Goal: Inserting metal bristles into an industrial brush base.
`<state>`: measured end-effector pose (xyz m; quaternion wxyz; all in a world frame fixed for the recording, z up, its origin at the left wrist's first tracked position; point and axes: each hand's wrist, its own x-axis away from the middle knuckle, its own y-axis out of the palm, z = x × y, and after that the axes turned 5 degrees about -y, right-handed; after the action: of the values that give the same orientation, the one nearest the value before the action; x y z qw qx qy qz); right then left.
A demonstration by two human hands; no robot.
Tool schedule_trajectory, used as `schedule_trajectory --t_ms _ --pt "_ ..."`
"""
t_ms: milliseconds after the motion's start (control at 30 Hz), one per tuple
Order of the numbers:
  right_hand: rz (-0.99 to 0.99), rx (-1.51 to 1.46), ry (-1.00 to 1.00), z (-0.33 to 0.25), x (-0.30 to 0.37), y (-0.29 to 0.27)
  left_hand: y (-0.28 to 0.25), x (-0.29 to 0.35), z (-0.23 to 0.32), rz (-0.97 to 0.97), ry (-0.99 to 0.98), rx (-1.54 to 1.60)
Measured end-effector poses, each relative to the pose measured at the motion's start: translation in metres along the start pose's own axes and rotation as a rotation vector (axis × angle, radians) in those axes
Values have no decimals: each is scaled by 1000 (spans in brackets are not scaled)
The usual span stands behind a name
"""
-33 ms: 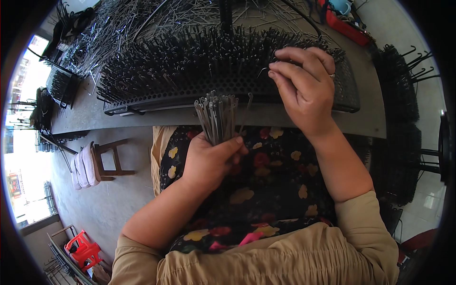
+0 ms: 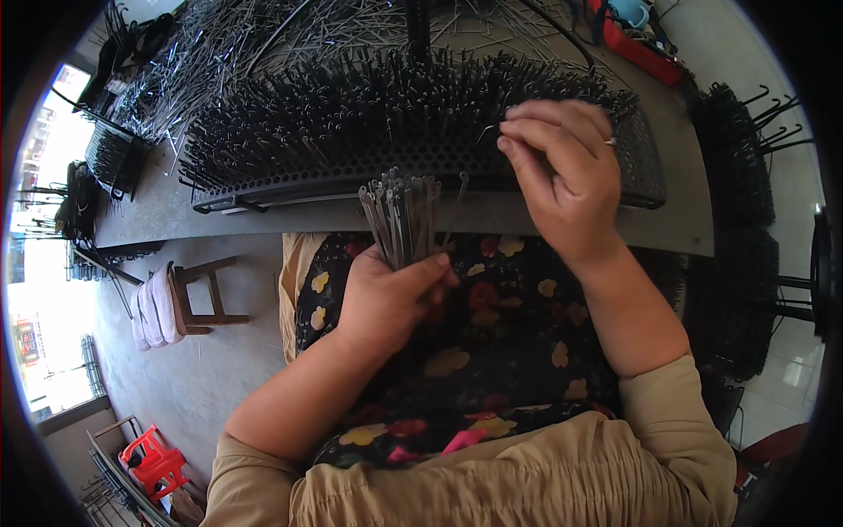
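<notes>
My left hand (image 2: 395, 294) is closed around an upright bundle of thin grey metal rods (image 2: 399, 211) with flattened, eyeleted ends. One rod (image 2: 460, 189) leans away from the bundle to the right. Beyond it stands a black perforated rack (image 2: 395, 167), densely filled with dark rods (image 2: 351, 110) whose tips are hooked or looped. My right hand (image 2: 571, 176) hovers over the rack's right part with fingers curved and thumb and index tips slightly apart. Beside those tips a small bright hooked wire (image 2: 486, 132) shows; I see no grip on it.
Loose metal rods (image 2: 202, 66) lie heaped across the far side of the table (image 2: 140, 215). A red tray (image 2: 645, 48) holds a light-blue item at the far right. Dark racks of hooks (image 2: 738, 158) line the right side. On the left are a wooden stool (image 2: 206, 294) and a red plastic stool (image 2: 156, 465).
My right hand has shifted slightly to the right, and its upper fingers have drawn back and blurred. The left hand and its bundle stay in place.
</notes>
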<state>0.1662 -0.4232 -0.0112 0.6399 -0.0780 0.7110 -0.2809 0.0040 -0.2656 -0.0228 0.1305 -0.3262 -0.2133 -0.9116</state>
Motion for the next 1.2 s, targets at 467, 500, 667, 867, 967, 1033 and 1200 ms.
schedule_trajectory --t_ms 467,500,667,867,967,1033,1200 --pt "207 -205 323 9 7 -2 3 -2 -4 -101 62 33" --pt "208 -203 290 8 7 0 2 -2 -5 -103 67 16" --pt "236 -220 245 10 7 5 0 -4 -5 -46 32 11" --pt "174 -149 210 8 0 2 2 -3 0 -10 -14 8" --pt "95 -37 155 12 -8 -1 -4 -6 -3 -46 -26 5" --pt "101 -44 165 14 -9 0 -2 -6 -3 -30 -10 10" --pt "107 -35 135 14 -6 -1 1 -3 1 21 -13 26"
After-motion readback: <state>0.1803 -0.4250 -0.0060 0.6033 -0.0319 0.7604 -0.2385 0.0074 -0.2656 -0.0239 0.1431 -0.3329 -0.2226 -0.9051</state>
